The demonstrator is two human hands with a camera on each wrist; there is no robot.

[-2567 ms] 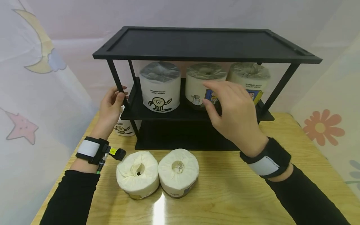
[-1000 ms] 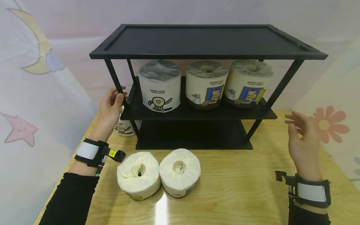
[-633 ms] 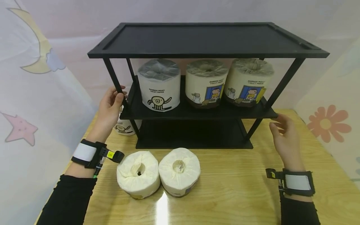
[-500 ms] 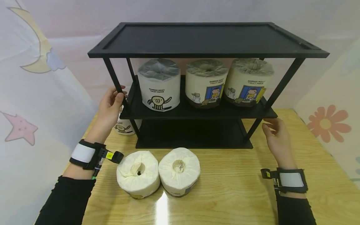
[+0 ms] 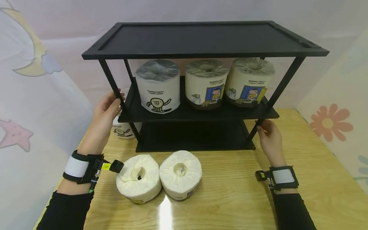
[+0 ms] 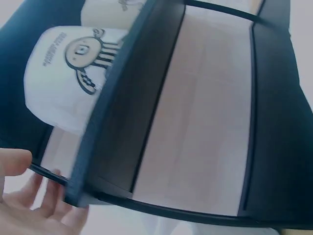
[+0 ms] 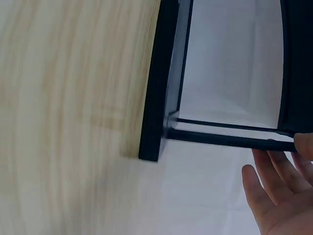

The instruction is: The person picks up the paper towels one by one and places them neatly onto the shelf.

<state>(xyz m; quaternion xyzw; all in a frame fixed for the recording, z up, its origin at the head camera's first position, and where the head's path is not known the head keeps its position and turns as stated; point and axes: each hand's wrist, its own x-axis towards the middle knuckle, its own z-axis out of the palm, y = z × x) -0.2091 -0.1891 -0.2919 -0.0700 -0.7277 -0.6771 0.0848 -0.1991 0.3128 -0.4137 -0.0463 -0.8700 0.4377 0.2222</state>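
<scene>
A black two-tier rack (image 5: 201,36) stands on the wooden table. My left hand (image 5: 104,111) holds its left front post (image 5: 110,78), thumb in front and fingertips behind. In the left wrist view that hand (image 6: 36,200) lies at the post's side. Lower down, my right hand (image 5: 269,135) grips the right front post (image 5: 255,129) below the middle shelf; the right wrist view shows its thumb (image 7: 304,146) and fingers on either side of the bar. On the middle shelf sit three wrapped toilet rolls: a white one (image 5: 157,89), a cream one (image 5: 205,86) and another cream one (image 5: 248,84).
Two toilet rolls, a left one (image 5: 141,188) and a right one (image 5: 179,187), lie side by side on the table (image 5: 227,188) before the rack. Behind the left posts another roll (image 5: 123,129) is partly hidden. A printed cloth (image 5: 201,9) hangs behind.
My right hand has left the middle roll, swung out to the right, then come in to the rack's lower right post. My left hand keeps its hold. The rack sits slightly further left in view.
</scene>
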